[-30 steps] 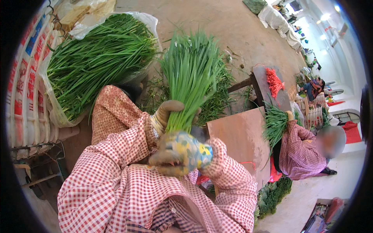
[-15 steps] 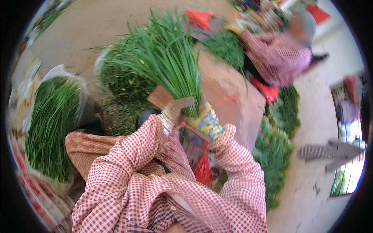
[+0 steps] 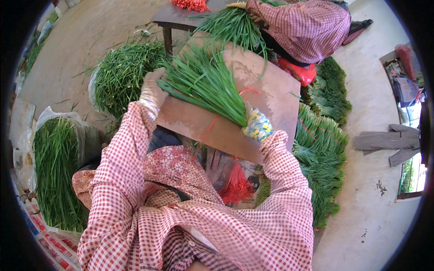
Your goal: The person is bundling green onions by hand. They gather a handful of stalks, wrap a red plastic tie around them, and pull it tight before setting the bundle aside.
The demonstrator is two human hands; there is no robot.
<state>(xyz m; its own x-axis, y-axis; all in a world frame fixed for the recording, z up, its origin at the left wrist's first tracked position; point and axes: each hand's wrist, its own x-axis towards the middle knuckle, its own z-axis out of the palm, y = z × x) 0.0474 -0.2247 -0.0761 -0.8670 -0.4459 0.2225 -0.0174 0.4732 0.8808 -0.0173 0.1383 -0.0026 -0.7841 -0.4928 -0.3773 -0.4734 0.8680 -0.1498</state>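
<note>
Green leaf bunch [image 3: 201, 88] lies slantwise on table [image 3: 275, 97], red tie [image 3: 250, 90] showing either side. Right hand [image 3: 257, 125] against stem ends, fingers partly curled; we cannot tell whether they grip. Left hand [image 3: 154, 86] half-open beside leaf tips, gripping nothing we can see. Beyond, co-worker's sleeve [image 3: 300, 27] and second bunch [image 3: 230, 28]. Red strands [image 3: 236, 185] hang below near edge; we note stacked green bundles [image 3: 318, 167] at right.

I had red strands [image 3: 190, 3] ahead of me, back from the near left corner of a dark bench [image 3: 185, 19]. To its right was a co-worker [image 3: 303, 22] in a checked shirt [image 3: 323, 38], a red plastic bag [image 3: 298, 72] beside their dark trousers [image 3: 281, 49]. A grey striped garment [image 3: 384, 141] hung by a window [image 3: 409, 179] on my right.
</note>
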